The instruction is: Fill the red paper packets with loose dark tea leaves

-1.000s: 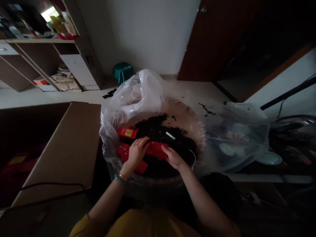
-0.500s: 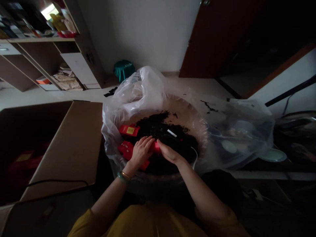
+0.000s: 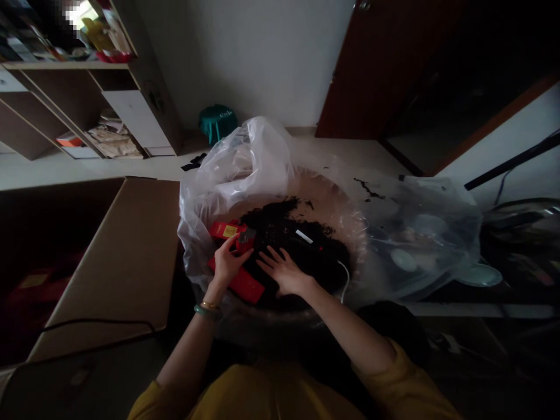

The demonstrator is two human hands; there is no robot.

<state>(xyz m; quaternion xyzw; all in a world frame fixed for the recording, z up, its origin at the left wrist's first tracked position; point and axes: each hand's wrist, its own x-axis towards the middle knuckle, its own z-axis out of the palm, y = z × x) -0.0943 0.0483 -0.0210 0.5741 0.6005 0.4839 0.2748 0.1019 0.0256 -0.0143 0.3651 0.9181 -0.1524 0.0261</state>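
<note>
Below a white wall, a clear plastic bag lines a round basin heaped with dark loose leaves at centre frame. The left hand closes its fingers on a small red packet; the right hand lies on the leaves, fingers spread apart.

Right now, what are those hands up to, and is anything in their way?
Left hand on red packets. Right hand open, flat on dark crumbly material. Plastic bag bunched beyond, not blocking.

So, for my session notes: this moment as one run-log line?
left hand: on red packet | right hand: on dark crumbly material | inside plastic bag
</note>
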